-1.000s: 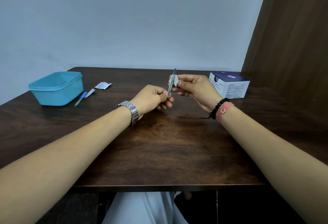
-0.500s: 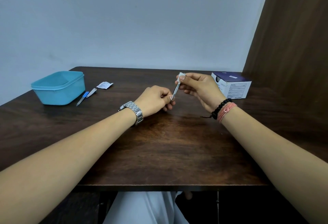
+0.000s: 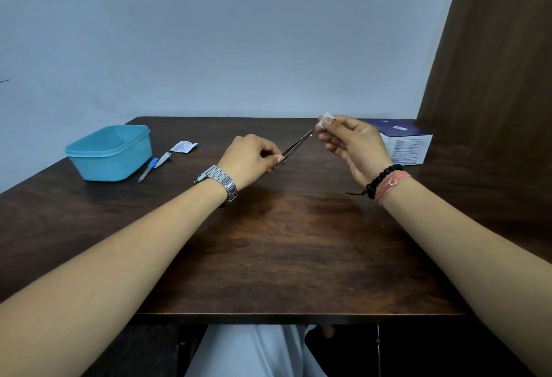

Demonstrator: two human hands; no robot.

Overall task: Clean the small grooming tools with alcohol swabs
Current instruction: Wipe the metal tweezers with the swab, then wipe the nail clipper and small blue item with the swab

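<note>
Left hand [image 3: 254, 157] pinches tweezers [image 3: 297, 146] above worktop [image 3: 286, 257] centre, tips toward 2 o'clock. Right hand [image 3: 352, 146] pinches swab [image 3: 325, 118] just off tips. Risk: loose pinch, tweezers slip, drop.

slim metal tweezers [image 3: 296, 146] slant upward, tips near a small white swab [image 3: 324, 117].

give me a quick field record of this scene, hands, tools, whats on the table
left hand: left hand pinches the base of the tweezers
right hand: right hand pinches a white swab just above the tweezers' tip
waiting tools: nail file with blue handle and nail clipper, lying beside the tub
tub: teal plastic tub, far left of the table
packet: white sachet, behind the clipper
box: white and blue box, far right
</note>
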